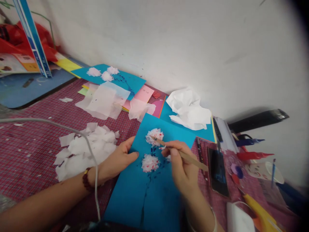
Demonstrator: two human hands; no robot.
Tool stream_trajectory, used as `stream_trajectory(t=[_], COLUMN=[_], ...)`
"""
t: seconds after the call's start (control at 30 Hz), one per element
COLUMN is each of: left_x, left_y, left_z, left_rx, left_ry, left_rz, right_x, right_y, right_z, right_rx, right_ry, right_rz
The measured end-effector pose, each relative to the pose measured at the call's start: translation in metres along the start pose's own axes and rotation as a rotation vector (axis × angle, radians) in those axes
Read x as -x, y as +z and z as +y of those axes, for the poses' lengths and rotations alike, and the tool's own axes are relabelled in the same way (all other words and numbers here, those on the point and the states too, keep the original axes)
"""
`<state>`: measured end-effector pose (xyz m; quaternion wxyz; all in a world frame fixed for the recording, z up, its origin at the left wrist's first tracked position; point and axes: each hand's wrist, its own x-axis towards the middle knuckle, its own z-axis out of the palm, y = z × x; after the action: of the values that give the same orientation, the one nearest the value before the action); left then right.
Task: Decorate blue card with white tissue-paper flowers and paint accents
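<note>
**Tissue flowers dabbed on blue card**

The right hand (183,167) pinches a slim wooden stick (181,154), its tip on the upper fluffy tissue flower (154,135), white flecked red. The left hand (119,159), fingers loosely flat, presses the smooth blue card (149,196) by its left edge; a second flower (149,162) lies between the hands. Torn tissue scraps (84,149) pile left of the left hand on the checked worktop (31,151). Right of the right hand lie a dark phone (218,172) and a paper cup (265,170) on its side, contents unclear.
</note>
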<state>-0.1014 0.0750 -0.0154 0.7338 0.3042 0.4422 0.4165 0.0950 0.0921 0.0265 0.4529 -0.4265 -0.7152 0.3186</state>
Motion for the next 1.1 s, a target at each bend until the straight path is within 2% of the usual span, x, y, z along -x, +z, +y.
stream_trajectory(t=[0.13,0.27,0.4,0.6,0.77,0.93,1.1], left_x=[0.001,0.001,0.001,0.001,0.004,0.001,-0.006], left_y=[0.000,0.000,0.000,-0.002,-0.001,0.000,-0.002], left_z=[-0.001,0.002,0.000,-0.004,0.003,0.008,0.001], left_rx=[-0.059,-0.106,-0.123,-0.071,0.021,0.104,-0.022], left_ry=[0.042,0.089,0.123,0.122,0.224,0.159,0.169], left_rz=[0.033,0.051,0.062,0.025,-0.030,-0.043,0.005], right_x=[0.003,0.003,0.001,0.001,0.007,0.009,0.003], right_y=[0.002,0.006,0.006,0.005,0.003,0.006,0.000], right_z=[-0.003,-0.002,0.002,0.006,-0.006,-0.013,-0.012], right_rx=[-0.013,0.075,0.188,0.248,0.236,0.270,0.284], right_ry=[-0.005,-0.032,-0.066,-0.099,-0.151,-0.197,-0.160], right_rz=[-0.003,-0.068,-0.041,-0.020,-0.012,-0.095,-0.221])
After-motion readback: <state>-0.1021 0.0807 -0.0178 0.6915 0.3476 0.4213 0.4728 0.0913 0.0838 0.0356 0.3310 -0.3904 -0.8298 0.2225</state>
